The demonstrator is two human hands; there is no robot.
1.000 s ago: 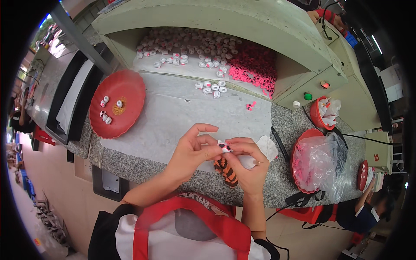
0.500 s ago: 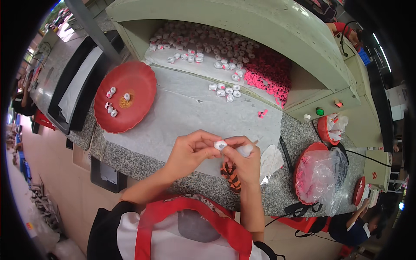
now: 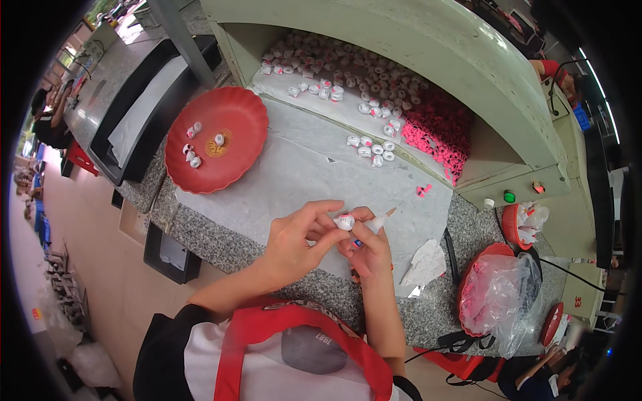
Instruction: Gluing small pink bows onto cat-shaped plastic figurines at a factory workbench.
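Observed left hand [image 3: 292,242] narrowed to a pinch, with thumb and forefinger closed on a white piece [image 3: 345,222]. Found this piece raised above the near part of a white paper [image 3: 301,180], between both hands. Noted right hand [image 3: 370,252] folded around a pale nozzle [image 3: 375,224], with thin tan tip [image 3: 392,211] pointing forward and to the right. Recorded right fingertips close to the piece's right side; unable to confirm contact there. Located a group of similar pieces [image 3: 365,152] on the paper, ahead of the hands, with pink bits [image 3: 424,191] to the right of that group. Noted further white pieces, loosely scattered, inside a red plate [image 3: 244,134] at left, partly over the paper. Sighted many more white pieces spread within the opening of a cabinet [image 3: 414,30], next to a dense pink heap [image 3: 438,144]. Logged at right, on the granite counter [image 3: 471,224], a red bowl [image 3: 495,250] with a clear bag [image 3: 515,301] over it, a red cup [image 3: 510,224] farther back, and a torn scrap [image 3: 425,264] nearer the hands.
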